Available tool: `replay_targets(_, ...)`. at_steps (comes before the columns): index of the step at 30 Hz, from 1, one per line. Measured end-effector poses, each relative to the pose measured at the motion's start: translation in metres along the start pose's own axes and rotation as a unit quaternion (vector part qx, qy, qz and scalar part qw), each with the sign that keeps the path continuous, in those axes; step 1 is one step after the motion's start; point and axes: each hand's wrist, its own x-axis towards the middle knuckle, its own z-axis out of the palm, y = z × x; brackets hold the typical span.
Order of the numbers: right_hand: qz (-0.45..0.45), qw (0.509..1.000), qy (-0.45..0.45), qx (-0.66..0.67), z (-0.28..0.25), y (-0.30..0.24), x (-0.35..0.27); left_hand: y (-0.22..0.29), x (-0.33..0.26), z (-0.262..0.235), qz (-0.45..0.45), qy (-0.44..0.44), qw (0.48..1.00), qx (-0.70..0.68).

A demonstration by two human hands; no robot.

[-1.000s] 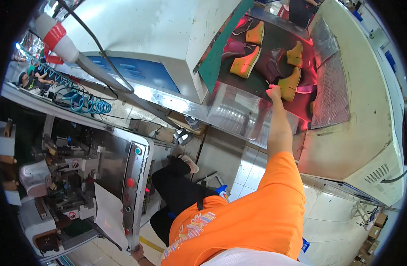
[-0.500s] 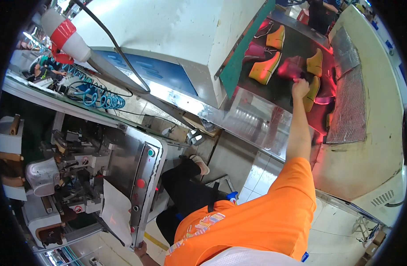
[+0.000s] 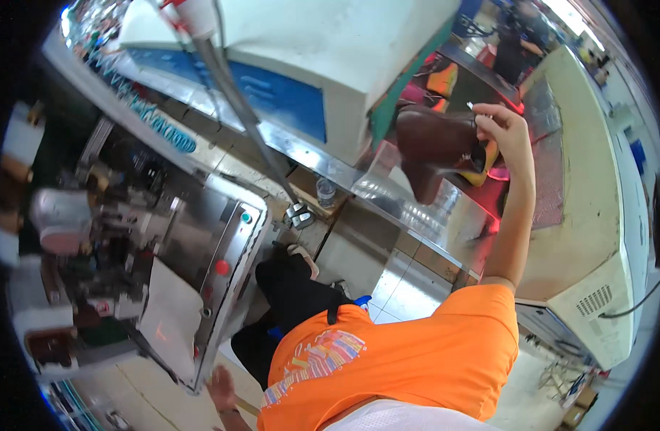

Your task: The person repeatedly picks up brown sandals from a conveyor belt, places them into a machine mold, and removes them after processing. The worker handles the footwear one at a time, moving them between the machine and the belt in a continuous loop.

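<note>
My right hand is raised at arm's length and grips a dark brown shoe by its heel end, sole side tilted toward me. The shoe hangs just above the near end of a red-lit conveyor belt. Behind it on the belt lie more shoes, one orange and yellow. My left hand hangs low by my side next to a grey machine, fingers apart and holding nothing.
A grey metal machine with a red and a green button stands at my left. A large white tunnel housing covers the belt. A plastic bottle sits under it. A beige cabinet lies right; another person stands far off.
My right hand, which was reaching among the shoes on the belt, has closed on the brown shoe and lifted it off toward me. The view has tilted downward and left.
</note>
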Motion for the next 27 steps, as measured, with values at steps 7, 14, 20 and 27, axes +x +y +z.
replay_targets(7,-0.098,0.962,-0.221,0.123,0.129,-0.092,-0.068,-0.090,-0.130,0.296,0.103,-0.322,0.736,0.587)
replay_targets(14,-0.159,0.892,-0.335,0.259,0.216,-0.135,-0.116,-0.082,-0.109,0.388,0.085,-0.459,0.802,0.373)
replay_targets(20,-0.159,0.854,-0.380,0.319,0.237,-0.134,-0.134,-0.032,-0.140,0.393,0.087,-0.432,0.782,0.440)
replay_targets(27,-0.174,0.793,-0.478,0.335,0.242,-0.138,-0.112,-0.005,-0.171,0.391,0.156,-0.435,0.750,0.473)
